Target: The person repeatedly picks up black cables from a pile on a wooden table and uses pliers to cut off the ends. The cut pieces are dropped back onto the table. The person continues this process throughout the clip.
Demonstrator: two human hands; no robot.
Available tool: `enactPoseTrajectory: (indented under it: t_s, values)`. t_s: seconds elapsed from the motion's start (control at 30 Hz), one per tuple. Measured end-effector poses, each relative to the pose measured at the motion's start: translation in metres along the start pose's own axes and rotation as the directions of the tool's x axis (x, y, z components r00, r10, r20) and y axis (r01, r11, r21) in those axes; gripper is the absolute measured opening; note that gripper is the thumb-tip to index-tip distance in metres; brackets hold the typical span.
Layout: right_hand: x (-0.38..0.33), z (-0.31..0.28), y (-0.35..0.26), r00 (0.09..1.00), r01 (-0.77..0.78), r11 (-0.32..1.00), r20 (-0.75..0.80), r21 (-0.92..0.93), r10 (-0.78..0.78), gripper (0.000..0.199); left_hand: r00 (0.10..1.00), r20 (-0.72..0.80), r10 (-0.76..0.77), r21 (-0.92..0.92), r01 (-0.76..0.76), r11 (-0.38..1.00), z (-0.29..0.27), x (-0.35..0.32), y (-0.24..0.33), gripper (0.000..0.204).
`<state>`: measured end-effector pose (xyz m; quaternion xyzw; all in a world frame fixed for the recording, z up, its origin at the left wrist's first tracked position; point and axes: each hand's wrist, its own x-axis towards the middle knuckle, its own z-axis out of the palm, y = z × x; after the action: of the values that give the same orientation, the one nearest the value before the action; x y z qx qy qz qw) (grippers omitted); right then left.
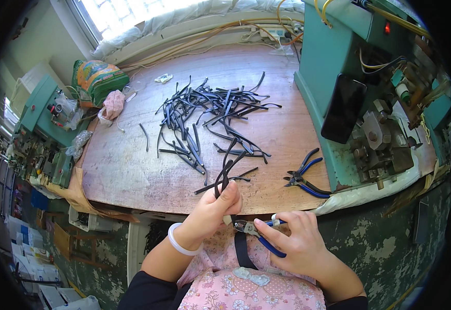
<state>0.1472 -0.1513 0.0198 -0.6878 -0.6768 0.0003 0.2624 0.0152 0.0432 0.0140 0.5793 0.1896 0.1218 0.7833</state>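
Observation:
My left hand, in a white wristband, is closed around a few dark eyeglass temples that stick up above the fingers. In my right hand are blue-handled cutting pliers. Their jaws meet the lower end of the held temples, just below my left hand; whether they bite on it is too small to tell. A loose pile of similar dark temples covers the middle of the wooden table. A few lie singly near its front edge.
Blue-handled pliers, apparently two pairs overlapping, lie at the table's right. A green machine with a black phone on it stands on the right. Another green machine, a patterned bag and a pink cloth are left.

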Motion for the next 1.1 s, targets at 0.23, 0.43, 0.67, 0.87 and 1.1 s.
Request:
enactPoseTrajectory:
  t_s: [0.23, 0.43, 0.67, 0.87, 1.1]
  values:
    - [-0.007, 0.014, 0.006, 0.995, -0.094, 0.980, 0.003, 0.176, 0.095, 0.061, 0.776, -0.333, 0.536, 0.101, -0.536, 0.838, 0.025, -0.011, -0.027, 0.042]
    - [-0.004, 0.013, -0.002, 0.990, -0.125, 0.961, -0.039, 0.247, 0.139, 0.062, 0.487, -0.263, 0.833, 0.441, -0.707, 0.553, 0.032, -0.010, -0.041, 0.035]
    - [-0.010, 0.017, 0.004, 0.992, -0.110, 0.982, -0.044, 0.154, 0.118, 0.065, 0.870, -0.318, 0.378, -0.003, -0.400, 0.917, 0.020, -0.012, -0.016, 0.036]
    - [-0.011, 0.017, 0.002, 0.988, -0.130, 0.947, -0.039, 0.293, 0.148, 0.065, 0.911, -0.313, 0.269, 0.451, -0.107, 0.886, -0.021, 0.014, -0.007, 0.033]
    - [-0.015, 0.019, 0.005, 0.995, -0.101, 0.953, 0.009, 0.284, 0.103, 0.064, 0.884, 0.035, 0.467, 0.982, 0.058, -0.182, -0.057, 0.034, -0.052, 0.018]
